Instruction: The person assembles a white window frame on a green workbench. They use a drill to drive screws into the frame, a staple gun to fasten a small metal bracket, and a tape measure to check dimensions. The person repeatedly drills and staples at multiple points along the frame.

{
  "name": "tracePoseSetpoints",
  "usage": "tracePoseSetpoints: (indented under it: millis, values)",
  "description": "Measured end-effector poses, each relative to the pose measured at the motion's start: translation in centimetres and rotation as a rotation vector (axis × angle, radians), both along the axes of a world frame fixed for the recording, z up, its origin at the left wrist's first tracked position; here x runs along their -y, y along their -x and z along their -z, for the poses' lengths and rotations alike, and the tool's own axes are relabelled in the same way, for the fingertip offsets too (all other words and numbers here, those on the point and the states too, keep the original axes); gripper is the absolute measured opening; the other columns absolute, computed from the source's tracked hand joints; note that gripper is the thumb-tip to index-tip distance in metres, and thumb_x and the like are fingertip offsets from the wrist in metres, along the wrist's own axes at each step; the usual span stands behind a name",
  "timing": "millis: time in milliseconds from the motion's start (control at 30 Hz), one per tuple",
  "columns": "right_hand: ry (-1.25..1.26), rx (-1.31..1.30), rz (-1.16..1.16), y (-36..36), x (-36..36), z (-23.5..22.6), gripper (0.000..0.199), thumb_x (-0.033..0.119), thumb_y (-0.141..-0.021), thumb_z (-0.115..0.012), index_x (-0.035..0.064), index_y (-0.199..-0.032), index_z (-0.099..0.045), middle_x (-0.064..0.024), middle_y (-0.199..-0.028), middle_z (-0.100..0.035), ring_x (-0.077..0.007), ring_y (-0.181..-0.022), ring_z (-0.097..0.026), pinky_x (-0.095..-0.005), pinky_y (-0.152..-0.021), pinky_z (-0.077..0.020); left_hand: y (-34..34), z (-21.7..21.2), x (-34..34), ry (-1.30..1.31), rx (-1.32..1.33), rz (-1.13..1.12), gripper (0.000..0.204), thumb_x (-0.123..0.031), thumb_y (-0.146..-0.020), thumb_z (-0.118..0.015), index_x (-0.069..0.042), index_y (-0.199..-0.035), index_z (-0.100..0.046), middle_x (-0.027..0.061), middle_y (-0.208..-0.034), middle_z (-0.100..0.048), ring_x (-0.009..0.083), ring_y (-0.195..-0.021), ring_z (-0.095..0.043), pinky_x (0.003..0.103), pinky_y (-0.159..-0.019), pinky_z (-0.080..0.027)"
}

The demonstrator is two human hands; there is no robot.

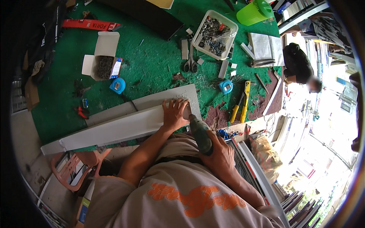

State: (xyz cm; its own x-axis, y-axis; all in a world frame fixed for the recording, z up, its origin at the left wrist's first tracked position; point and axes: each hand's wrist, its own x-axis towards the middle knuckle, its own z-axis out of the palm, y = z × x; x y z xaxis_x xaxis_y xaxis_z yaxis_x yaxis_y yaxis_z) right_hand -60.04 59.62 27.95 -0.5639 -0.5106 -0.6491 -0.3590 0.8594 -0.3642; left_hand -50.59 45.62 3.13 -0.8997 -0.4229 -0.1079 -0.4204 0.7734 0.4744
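Note:
A long white channel-shaped profile [114, 127] lies along the near edge of the green-covered table. Over its right end my left hand [175, 114] is clamped, fingers curled across the far edge and thumb near the end. A dark green power drill [200, 133] is gripped in my right hand [220, 154]. Its nose points away from me at the profile's right end, close by my left fingertips. Whether the tip touches the profile, I cannot tell. Beneath and behind the profile lies a flat grey board [152, 100].
Beyond the profile lie two blue tape measures [118, 86], yellow-handled pliers [243, 102], scissors [190, 62], an open box of screws [104, 67] and a white tub of hardware [215, 36]. A green jug [254, 13] stands far right. Below the table's left is a pink chair [76, 171]. Other people are at right.

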Motion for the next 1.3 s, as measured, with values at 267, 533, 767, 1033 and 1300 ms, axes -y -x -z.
tracePoseSetpoints:
  millis: [267, 533, 767, 1033, 1300]
  values:
    - [0.073, 0.006, -0.026, 0.1, -0.5, 0.4, 0.081, 0.033, -0.074, -0.083, 0.0151, -0.144, -0.048, -0.0188, -0.109, -0.064, -0.0418, -0.094, -0.068, -0.0536, -0.078, -0.0538, -0.1, 0.0, 0.1, 0.000, 0.020, 0.011, 0.103, -0.050, -0.052, -0.093, -0.022, -0.142, -0.051, 0.0032, -0.134, -0.055, 0.0287, -0.122, -0.051, 0.064, -0.111, -0.027]
    - [0.095, -0.027, -0.053, -0.1, -0.6, 0.5, 0.081, 0.032, -0.073, -0.084, 0.0129, -0.143, -0.048, -0.0182, -0.105, -0.064, -0.0406, -0.092, -0.068, -0.0524, -0.076, -0.0538, -0.1, 0.0, 0.1, 0.020, 0.018, 0.022, 0.103, -0.050, -0.053, -0.093, -0.022, -0.142, -0.051, 0.0039, -0.134, -0.055, 0.0293, -0.122, -0.051, 0.064, -0.111, -0.027]
    - [0.092, -0.015, -0.051, 0.2, -0.4, 0.4, 0.080, 0.031, -0.074, -0.083, 0.0135, -0.143, -0.047, -0.0182, -0.105, -0.064, -0.0413, -0.092, -0.068, -0.0535, -0.077, -0.0532, -0.1, 0.0, 0.1, 0.002, 0.015, 0.014, 0.100, -0.050, -0.054, -0.092, -0.022, -0.141, -0.052, 0.0032, -0.133, -0.055, 0.0280, -0.121, -0.051, 0.064, -0.112, -0.026]
    - [-0.089, 0.025, -0.061, 0.2, 1.2, 0.0, 0.081, 0.030, -0.070, -0.084, 0.0140, -0.142, -0.050, -0.0184, -0.112, -0.068, -0.0409, -0.100, -0.068, -0.0523, -0.087, -0.0529, 0.0, 0.2, -0.1, 0.016, -0.004, -0.006, 0.093, -0.050, -0.060, -0.088, -0.022, -0.141, -0.052, 0.0026, -0.133, -0.055, 0.0284, -0.121, -0.052, 0.064, -0.112, -0.026]
    - [-0.151, 0.030, -0.157, 0.3, 1.7, 0.3, 0.082, 0.040, -0.080, -0.076, 0.0170, -0.150, -0.041, -0.0232, -0.111, -0.063, -0.0448, -0.094, -0.069, -0.0565, -0.080, -0.0513, 0.0, 0.2, 0.1, 0.010, -0.016, 0.003, 0.089, -0.041, -0.061, -0.087, -0.022, -0.141, -0.052, 0.0044, -0.134, -0.055, 0.0302, -0.121, -0.052, 0.065, -0.110, -0.028]
